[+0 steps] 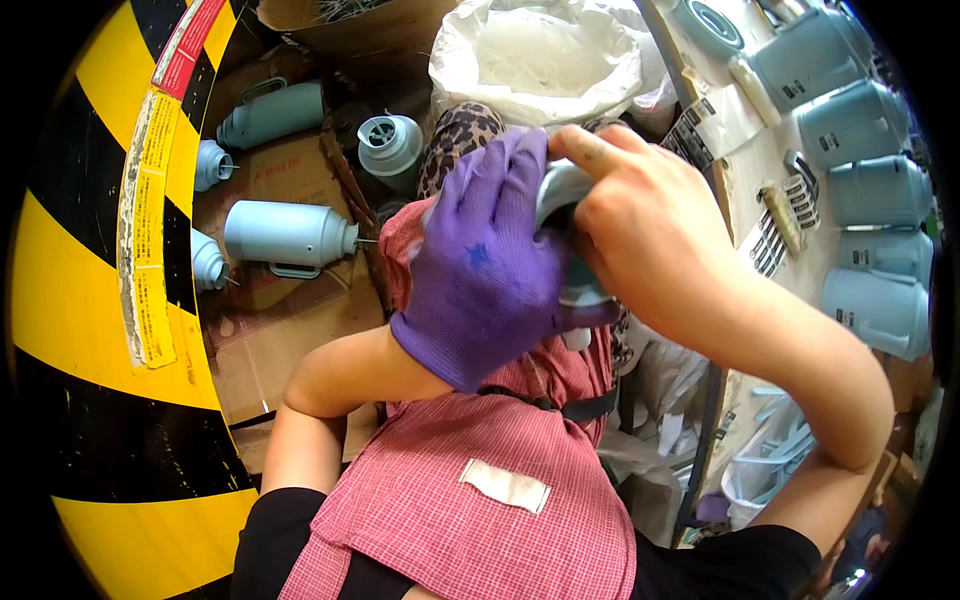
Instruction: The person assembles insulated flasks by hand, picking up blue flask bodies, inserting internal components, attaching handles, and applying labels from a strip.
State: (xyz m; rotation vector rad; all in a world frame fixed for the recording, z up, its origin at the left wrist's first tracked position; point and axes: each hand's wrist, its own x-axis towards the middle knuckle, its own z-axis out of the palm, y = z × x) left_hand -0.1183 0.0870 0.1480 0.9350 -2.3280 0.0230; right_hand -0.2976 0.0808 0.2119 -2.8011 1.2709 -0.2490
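Above my lap, a light blue plastic jug body [566, 186] is held between both hands, its round dark opening turned toward me. My left hand [482, 262], in a purple knit glove, wraps around its left side with the fingers pointing away from me. My right hand [655, 225] is bare and bent over the right of the rim. Its curled fingers reach at the opening, and their tips are hidden. Whether they pinch a small part inside does not show. Most of the jug body is covered by the two hands.
Light blue jug bodies with handles [285, 233] lie on cardboard [285, 350] to the left, beside a yellow-and-black striped panel [60, 310]. A white sack [540, 60] stands ahead. On the right-hand bench [745, 185] are several jugs [865, 190], labels and a bag of blue handles [770, 465].
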